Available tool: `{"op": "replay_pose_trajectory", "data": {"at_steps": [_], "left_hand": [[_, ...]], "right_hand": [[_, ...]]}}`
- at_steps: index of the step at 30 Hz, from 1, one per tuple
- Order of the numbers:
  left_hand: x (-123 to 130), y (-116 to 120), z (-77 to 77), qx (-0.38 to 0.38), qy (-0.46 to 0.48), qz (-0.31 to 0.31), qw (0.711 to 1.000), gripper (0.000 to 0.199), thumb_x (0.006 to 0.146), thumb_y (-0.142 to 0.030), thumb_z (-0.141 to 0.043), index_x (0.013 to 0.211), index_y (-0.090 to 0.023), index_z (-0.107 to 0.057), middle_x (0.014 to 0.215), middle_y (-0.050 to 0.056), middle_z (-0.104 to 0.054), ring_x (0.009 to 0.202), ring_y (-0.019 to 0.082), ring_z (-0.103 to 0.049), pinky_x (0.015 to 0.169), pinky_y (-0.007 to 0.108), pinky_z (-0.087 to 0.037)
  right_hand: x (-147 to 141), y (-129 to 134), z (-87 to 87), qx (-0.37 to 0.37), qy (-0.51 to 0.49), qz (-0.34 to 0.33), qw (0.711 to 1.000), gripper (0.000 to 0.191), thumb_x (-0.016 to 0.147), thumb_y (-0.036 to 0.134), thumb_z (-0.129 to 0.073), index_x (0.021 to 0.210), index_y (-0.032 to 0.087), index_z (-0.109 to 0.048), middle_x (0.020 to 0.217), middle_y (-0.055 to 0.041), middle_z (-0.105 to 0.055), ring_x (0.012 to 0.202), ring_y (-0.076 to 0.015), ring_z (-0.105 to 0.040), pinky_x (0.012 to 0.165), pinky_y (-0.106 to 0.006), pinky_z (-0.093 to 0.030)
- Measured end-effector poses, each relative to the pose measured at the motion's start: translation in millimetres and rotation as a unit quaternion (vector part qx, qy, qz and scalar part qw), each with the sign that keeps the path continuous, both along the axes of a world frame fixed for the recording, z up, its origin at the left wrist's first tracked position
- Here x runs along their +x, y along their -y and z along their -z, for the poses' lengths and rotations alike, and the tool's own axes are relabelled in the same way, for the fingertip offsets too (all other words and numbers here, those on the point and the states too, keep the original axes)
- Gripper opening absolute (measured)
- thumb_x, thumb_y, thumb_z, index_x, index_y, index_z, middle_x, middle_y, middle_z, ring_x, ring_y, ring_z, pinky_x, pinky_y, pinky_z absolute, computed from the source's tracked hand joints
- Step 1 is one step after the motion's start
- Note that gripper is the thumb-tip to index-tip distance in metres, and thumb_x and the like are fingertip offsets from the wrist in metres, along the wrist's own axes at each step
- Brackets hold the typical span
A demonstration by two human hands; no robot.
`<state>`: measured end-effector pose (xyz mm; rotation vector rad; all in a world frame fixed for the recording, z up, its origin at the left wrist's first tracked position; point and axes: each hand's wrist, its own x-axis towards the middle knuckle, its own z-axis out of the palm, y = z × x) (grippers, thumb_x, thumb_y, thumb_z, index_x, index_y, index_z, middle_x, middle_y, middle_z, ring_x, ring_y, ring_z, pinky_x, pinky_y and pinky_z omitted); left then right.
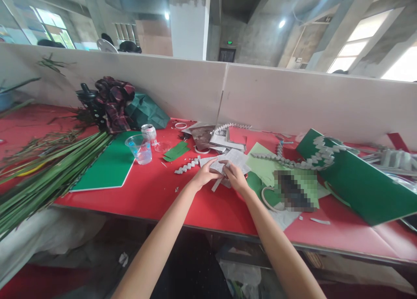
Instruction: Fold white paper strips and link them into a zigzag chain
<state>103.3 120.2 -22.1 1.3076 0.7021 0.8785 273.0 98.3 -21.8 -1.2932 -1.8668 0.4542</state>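
At the centre of a red surface (153, 190), the left hand (206, 174) and right hand (235, 176) meet over a grey paper strip (217, 183), each pinching it with fingers drawn together. At ten o'clock from the hands (well apart) stand a clear plastic cup (140, 148) and a drink can (150, 134). A folded grey paper chain (188, 166) lies just beside the left hand, at nine o'clock.
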Motion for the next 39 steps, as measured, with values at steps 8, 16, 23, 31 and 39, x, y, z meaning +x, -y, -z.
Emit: {"op": "replay_pose_trajectory", "data": {"at_steps": [8,16,23,31,39], "left_hand": [[-0.3,8.6,-12.7,-0.026,-0.016,0.057,0.998,0.070,0.064,-0.005,-0.067,0.130,-0.014,-0.046,0.069,0.001,-0.065,0.073,0.018,-0.065,0.076,0.033,-0.049],[-3.6,9.7,-17.1,-0.031,-0.031,0.082,0.996,0.066,0.063,-0.005,-0.065,0.126,-0.015,-0.048,0.070,0.000,-0.063,0.073,0.017,-0.064,0.071,0.031,-0.049],[-5.5,3.3,-6.9,0.001,-0.038,0.113,0.993,0.055,0.064,-0.011,-0.068,0.117,-0.016,-0.057,0.070,0.000,-0.063,0.072,0.016,-0.062,0.071,0.029,-0.047],[-2.4,-1.3,-1.8,0.032,-0.034,-0.006,0.999,0.040,0.064,-0.013,-0.070,0.103,-0.016,-0.063,0.075,0.001,-0.063,0.075,0.015,-0.061,0.072,0.026,-0.046],[-0.2,-1.2,-2.2,0.051,-0.019,-0.028,0.998,0.030,0.065,-0.011,-0.067,0.095,-0.015,-0.063,0.082,0.002,-0.065,0.078,0.015,-0.062,0.073,0.026,-0.047]], "right_hand": [[-0.9,-1.7,1.9,-0.009,0.068,0.029,0.997,0.032,0.091,0.042,-0.040,0.081,0.019,-0.059,0.067,-0.0010,-0.058,0.062,-0.0150,-0.052,0.060,-0.024,-0.035],[-0.5,-1.3,1.6,0.030,0.074,0.053,0.995,0.041,0.088,0.049,-0.044,0.060,0.019,-0.044,0.054,0.0037,-0.043,0.052,-0.0104,-0.038,0.051,-0.023,-0.025],[1.4,1.0,0.5,0.040,0.041,0.080,0.995,0.047,0.084,0.054,-0.049,0.055,0.019,-0.036,0.049,0.0057,-0.032,0.049,-0.0086,-0.029,0.048,-0.024,-0.020],[1.3,5.7,-8.9,0.023,-0.083,0.012,0.996,0.034,0.084,0.048,-0.053,0.068,0.018,-0.049,0.057,0.0042,-0.041,0.054,-0.0099,-0.037,0.051,-0.023,-0.030],[0.9,3.1,-7.2,0.016,-0.118,0.011,0.993,0.029,0.081,0.043,-0.056,0.096,0.018,-0.055,0.077,-0.0015,-0.058,0.060,-0.0126,-0.050,0.055,-0.024,-0.040]]}}
